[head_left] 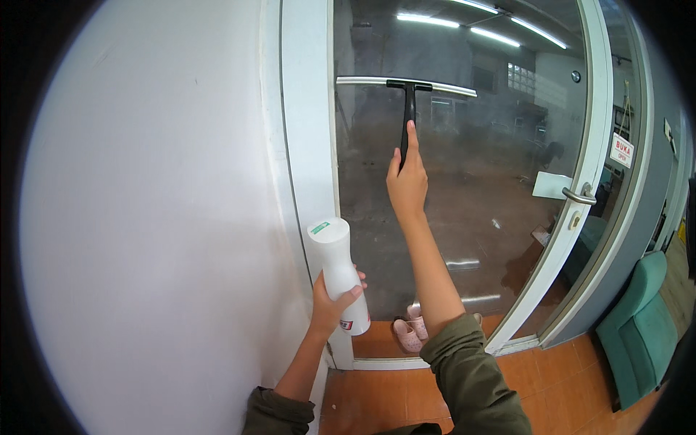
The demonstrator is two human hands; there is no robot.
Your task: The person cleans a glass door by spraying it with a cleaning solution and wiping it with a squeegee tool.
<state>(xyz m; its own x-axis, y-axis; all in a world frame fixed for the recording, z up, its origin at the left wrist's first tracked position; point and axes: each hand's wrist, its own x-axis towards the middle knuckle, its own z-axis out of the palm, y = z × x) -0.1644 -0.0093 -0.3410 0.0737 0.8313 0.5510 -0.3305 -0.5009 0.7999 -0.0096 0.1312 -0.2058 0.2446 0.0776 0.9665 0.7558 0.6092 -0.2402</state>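
Snugly around squeegee handle (409, 109), right grip (408, 180).

Right hand (407, 186) raised, forearm (433, 272) outstretched, index finger (412, 138) extended, left hand (328, 308) lower, fingers (361, 275) apparently curled, partly hidden

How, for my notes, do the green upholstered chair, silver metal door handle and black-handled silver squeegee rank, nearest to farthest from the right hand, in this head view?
1. Squeegee: held in the right hand.
2. Door handle: to its right.
3. Chair: lower right.

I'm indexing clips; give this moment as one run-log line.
left hand holds white bottle | right hand holds black-handled squeegee | squeegee at glass door
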